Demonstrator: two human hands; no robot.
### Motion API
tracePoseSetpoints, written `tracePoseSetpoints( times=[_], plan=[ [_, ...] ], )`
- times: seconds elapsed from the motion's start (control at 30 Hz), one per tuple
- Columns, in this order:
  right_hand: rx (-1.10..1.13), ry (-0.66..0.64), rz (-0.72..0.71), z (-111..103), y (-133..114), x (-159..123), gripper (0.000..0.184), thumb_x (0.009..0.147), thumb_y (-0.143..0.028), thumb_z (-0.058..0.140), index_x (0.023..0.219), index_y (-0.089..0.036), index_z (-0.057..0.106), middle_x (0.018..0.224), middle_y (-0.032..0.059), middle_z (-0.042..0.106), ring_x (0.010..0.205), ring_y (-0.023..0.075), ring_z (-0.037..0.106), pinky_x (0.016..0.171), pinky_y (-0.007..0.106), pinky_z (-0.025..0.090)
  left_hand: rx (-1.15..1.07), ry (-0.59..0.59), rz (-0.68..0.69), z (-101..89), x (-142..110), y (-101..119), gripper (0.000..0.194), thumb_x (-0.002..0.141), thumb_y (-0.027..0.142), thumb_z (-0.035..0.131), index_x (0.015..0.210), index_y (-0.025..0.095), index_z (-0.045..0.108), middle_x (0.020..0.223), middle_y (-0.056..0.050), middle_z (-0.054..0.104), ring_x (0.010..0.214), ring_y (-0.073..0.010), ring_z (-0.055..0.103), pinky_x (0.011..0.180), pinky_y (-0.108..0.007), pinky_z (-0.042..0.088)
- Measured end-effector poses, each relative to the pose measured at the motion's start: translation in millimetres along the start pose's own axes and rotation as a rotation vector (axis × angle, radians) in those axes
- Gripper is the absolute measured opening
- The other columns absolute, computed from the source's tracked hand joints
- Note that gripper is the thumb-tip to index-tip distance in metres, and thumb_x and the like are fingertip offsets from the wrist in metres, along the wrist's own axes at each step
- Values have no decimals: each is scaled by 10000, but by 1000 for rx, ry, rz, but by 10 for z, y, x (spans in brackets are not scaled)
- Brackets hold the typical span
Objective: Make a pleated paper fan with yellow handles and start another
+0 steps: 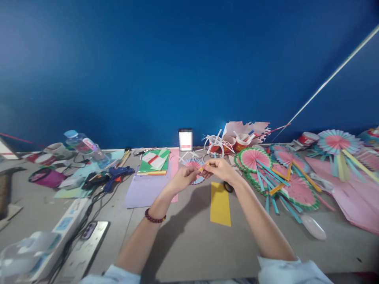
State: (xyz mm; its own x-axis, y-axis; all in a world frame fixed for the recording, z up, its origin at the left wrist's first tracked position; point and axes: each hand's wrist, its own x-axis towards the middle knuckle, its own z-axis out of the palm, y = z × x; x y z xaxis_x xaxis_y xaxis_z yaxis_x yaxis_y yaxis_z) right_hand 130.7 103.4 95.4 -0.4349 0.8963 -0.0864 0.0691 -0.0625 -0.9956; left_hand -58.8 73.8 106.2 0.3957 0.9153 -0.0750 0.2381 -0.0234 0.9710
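My left hand (187,176) and my right hand (218,169) meet near the middle of the table, fingertips pinched on a small yellow paper strip (201,169) between them. Most of the strip is covered by my fingers. Just behind and below the fingers lies a round pleated paper fan (194,162) in pink and light blue, partly hidden by my hands. A yellow paper sheet (220,204) rests in front of my right wrist, with the black handle of what looks like scissors (227,187) beside it.
Finished watermelon-patterned fans (254,159) with paper streamers pile up on the right, near a white spoon-shaped object (314,227). At left are a blue glue gun (115,175), a bottle (87,146), a power strip (56,240) and a phone (89,244). A purple sheet (142,193) bears stacked coloured paper.
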Motion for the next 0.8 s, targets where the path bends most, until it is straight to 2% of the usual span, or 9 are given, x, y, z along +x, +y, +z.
tracePoseSetpoints(
  times=[0.3,0.53,0.7,0.8],
  plan=[
    [43,27,11,12,-41,-19,409,656,-533,744,742,-138,679,717,76,733,639,164,683,641,306,561,-33,48,6,28,-10,8,364,780,488,565,662,144,576,516,61,361,479,-67,295,453,-210,236],
    [-37,63,-8,67,-77,-19,378,640,-523,744,606,-163,635,554,10,648,490,112,586,511,258,509,9,66,22,50,4,0,361,816,472,536,743,136,648,497,56,397,464,-72,358,451,-198,293],
    [4,7,7,27,-103,-35,369,638,-509,751,627,-150,665,585,22,668,503,110,595,530,250,504,32,56,39,41,1,-13,349,832,445,540,702,136,639,468,34,491,432,-74,410,445,-196,307],
    [42,-51,53,-15,-113,-44,421,671,-556,716,690,-135,712,635,57,699,535,130,626,563,268,516,55,70,50,41,-2,-24,337,844,412,527,674,138,626,466,21,528,415,-70,411,442,-195,308]
  ],
)
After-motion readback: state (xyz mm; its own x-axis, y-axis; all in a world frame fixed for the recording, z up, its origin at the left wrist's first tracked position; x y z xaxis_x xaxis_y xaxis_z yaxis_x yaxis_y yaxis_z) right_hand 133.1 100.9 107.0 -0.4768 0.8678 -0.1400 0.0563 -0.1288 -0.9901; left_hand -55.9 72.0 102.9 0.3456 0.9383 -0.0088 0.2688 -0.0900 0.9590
